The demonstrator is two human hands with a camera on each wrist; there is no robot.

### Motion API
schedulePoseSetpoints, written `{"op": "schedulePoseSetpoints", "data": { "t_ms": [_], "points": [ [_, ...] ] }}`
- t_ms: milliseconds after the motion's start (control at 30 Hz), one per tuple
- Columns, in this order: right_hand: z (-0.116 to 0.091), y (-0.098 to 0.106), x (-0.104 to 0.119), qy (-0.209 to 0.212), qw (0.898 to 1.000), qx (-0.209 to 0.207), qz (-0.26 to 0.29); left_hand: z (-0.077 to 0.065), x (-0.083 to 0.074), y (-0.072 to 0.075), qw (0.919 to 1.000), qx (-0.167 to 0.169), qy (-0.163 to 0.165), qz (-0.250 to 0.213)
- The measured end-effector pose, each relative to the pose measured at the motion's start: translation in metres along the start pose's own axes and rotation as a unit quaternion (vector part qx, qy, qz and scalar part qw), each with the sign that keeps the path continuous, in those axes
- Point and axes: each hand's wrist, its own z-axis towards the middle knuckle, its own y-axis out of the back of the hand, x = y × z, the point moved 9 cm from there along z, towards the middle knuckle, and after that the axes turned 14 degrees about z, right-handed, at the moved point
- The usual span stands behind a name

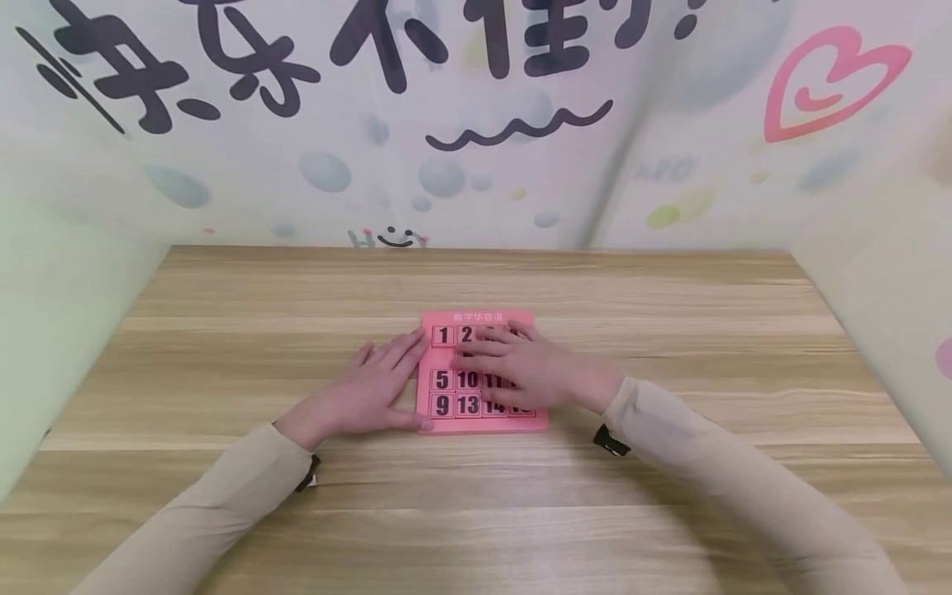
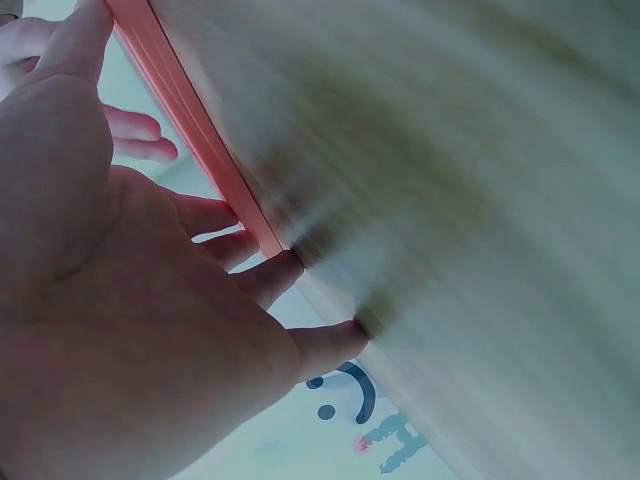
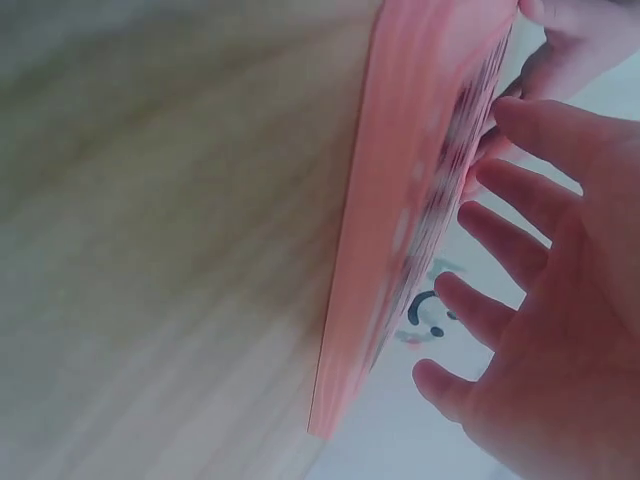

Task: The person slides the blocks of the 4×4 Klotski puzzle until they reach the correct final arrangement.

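A pink number slide puzzle (image 1: 482, 426) lies flat on the table, its black-numbered square tiles set in rows. The left column shows tile 1 (image 1: 443, 335), a blank pink gap below it, then tile 5 (image 1: 442, 380) and tile 9 (image 1: 442, 406). My left hand (image 1: 360, 395) rests along the puzzle's left edge, fingers extended and thumb at the lower left corner. Over the right part spreads my right hand (image 1: 531, 368), hiding several tiles. In the right wrist view its fingers (image 3: 505, 240) are loosely bent just above the tiles; whether any fingertip touches one I cannot tell.
The wood-grain table (image 1: 476, 512) runs back to a white printed wall (image 1: 476, 190) with large dark characters and a pink heart. Pale side walls stand at left and right. A dark band (image 1: 611, 440) sits at the right wrist.
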Motion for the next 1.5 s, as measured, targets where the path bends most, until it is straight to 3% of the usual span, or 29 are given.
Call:
{"op": "schedulePoseSetpoints", "data": {
  "t_ms": [300,667,1500],
  "points": [
    [-0.009,-0.009,0.010,0.012,1.000,0.018,-0.015,0.001,0.000,-0.002,1.0000,-0.005,-0.002,0.005],
    [-0.014,-0.013,0.022,0.047,0.999,0.002,-0.022,0.001,0.001,-0.003,1.0000,-0.007,-0.004,0.006],
    [-0.011,-0.012,0.018,0.044,0.999,-0.019,-0.005,0.002,0.001,-0.004,1.0000,-0.008,-0.005,0.003]
  ]
}}
